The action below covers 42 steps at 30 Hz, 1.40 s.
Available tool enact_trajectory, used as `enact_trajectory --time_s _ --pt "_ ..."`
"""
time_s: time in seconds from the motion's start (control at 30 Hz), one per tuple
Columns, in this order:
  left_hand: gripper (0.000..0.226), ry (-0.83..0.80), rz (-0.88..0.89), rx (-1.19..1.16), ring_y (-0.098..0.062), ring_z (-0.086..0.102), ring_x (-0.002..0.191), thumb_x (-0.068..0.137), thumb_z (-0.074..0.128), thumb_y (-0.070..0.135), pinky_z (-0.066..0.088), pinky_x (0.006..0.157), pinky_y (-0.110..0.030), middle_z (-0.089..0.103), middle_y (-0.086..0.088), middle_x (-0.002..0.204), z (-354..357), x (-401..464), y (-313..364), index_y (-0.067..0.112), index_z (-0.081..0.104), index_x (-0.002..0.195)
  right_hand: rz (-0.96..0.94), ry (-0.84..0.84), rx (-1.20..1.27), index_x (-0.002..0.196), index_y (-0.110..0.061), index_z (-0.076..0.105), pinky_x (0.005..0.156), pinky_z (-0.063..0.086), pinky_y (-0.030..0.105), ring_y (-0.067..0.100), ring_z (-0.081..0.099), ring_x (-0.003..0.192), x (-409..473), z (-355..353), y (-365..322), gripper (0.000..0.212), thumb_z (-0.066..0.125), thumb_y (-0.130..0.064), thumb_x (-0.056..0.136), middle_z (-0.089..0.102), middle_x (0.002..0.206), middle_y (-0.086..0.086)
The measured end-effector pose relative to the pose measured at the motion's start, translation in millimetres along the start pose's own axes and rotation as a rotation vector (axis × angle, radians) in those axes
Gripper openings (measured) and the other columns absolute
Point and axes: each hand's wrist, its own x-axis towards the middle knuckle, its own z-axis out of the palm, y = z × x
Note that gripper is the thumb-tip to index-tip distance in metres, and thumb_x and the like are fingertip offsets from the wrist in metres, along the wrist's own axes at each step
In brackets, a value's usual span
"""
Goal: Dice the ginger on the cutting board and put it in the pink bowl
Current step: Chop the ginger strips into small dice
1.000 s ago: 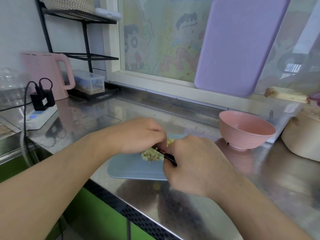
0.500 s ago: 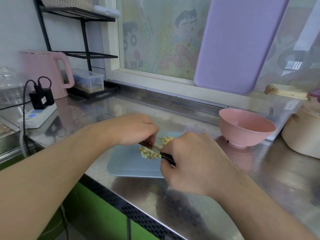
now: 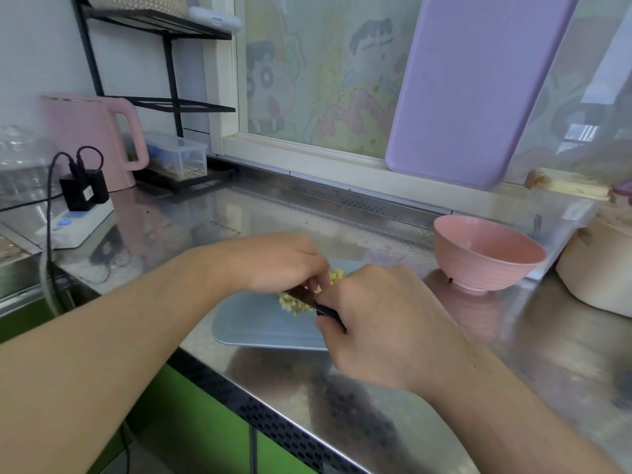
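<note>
A pile of small yellow ginger pieces lies on the blue cutting board at the counter's front edge. My right hand grips the black handle of a knife; its blade runs left through the pile and is mostly hidden. My left hand hovers over the pile with fingertips curled down onto the blade's back. The pink bowl stands to the right of the board, and it looks empty.
A pink kettle, a power strip with a black plug and a clear box stand at the back left. A purple board leans on the window. A beige container sits far right.
Both hands shifted slightly over the pile while the knife rocked through the ginger. The pile stays on the board and the bowl has not moved.
</note>
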Motion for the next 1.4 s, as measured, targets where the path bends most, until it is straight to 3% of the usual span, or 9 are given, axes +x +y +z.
enact_trajectory --time_s 0.2,0.37,0.5,0.77,0.9,1.03,1.13,1.27,1.4 --pt "0.038 0.331 -0.056 -0.214 -0.006 0.070 0.082 0.091 0.048 0.044 0.058 0.090 -0.042 0.075 0.014 0.081 -4 1 -17 0.029 0.079 0.075 -0.003 0.012 -0.008 0.073 -0.017 0.050 0.051 0.025 0.035 0.028 0.050 0.062 -1 0 3 0.034 0.045 -0.042 0.096 0.047 0.064 0.000" --pt "0.054 0.159 -0.154 -0.010 -0.008 0.068 0.086 0.106 0.040 0.046 0.052 0.088 -0.030 0.075 0.012 0.084 -4 3 -20 0.024 0.081 0.079 -0.027 0.012 0.010 0.075 -0.018 0.051 0.055 0.030 0.036 0.030 0.056 0.067 -1 -3 -1 0.032 0.046 -0.041 0.096 0.052 0.068 0.002" --pt "0.047 0.230 -0.109 -0.153 -0.003 0.071 0.085 0.107 0.043 0.044 0.056 0.091 -0.034 0.077 0.014 0.086 -5 2 -24 0.024 0.080 0.085 -0.014 0.022 0.038 0.071 -0.018 0.044 0.056 0.032 0.036 0.029 0.052 0.066 -1 -2 4 0.035 0.045 -0.041 0.097 0.049 0.066 0.001" --pt "0.023 1.125 -0.068 -0.746 -0.022 0.066 0.094 0.085 0.055 0.033 0.052 0.096 -0.046 0.072 0.000 0.091 -17 2 -40 0.018 0.073 0.088 0.355 0.129 0.538 0.064 -0.006 0.049 0.050 0.032 0.033 0.022 0.043 0.051 8 14 36 0.036 0.060 -0.025 0.092 0.046 0.052 0.007" --pt "0.018 0.839 -0.193 -0.526 -0.015 0.064 0.082 0.101 0.056 0.014 0.048 0.068 -0.027 0.073 0.003 0.096 12 17 -45 0.024 0.071 0.099 0.582 0.189 1.075 0.066 0.008 0.059 0.050 0.036 0.028 0.024 0.045 0.043 7 14 54 0.035 0.065 -0.013 0.093 0.056 0.056 0.025" --pt "0.039 0.479 -0.171 -0.193 -0.015 0.056 0.129 0.109 0.044 0.012 0.041 0.098 -0.022 0.058 0.005 0.148 40 33 -53 0.026 0.064 0.139 0.713 0.251 1.290 0.070 0.002 0.064 0.045 0.036 0.028 0.025 0.045 0.042 5 17 65 0.028 0.067 -0.009 0.095 0.058 0.057 0.020" --pt "0.047 0.314 -0.206 -0.066 -0.019 0.042 0.146 0.109 0.039 0.012 0.034 0.111 -0.026 0.044 0.003 0.162 43 40 -51 0.027 0.054 0.151 0.742 0.264 1.332 0.069 -0.002 0.066 0.044 0.038 0.028 0.025 0.045 0.040 3 19 69 0.028 0.067 -0.009 0.097 0.059 0.057 0.019" --pt "0.055 0.398 -0.206 -0.081 -0.020 0.055 0.135 0.098 0.044 -0.003 0.042 0.106 -0.025 0.059 0.000 0.150 43 40 -52 0.024 0.065 0.141 0.755 0.286 1.367 0.066 -0.004 0.066 0.044 0.039 0.028 0.025 0.045 0.039 4 21 72 0.030 0.067 -0.008 0.096 0.058 0.057 0.020" --pt "0.044 0.483 -0.143 -0.079 -0.003 0.064 0.096 0.093 0.058 -0.007 0.048 0.089 -0.013 0.075 0.008 0.112 44 33 -60 0.024 0.079 0.115 0.764 0.309 1.403 0.065 -0.003 0.066 0.043 0.037 0.029 0.025 0.044 0.039 4 22 72 0.030 0.068 -0.007 0.094 0.056 0.058 0.024"
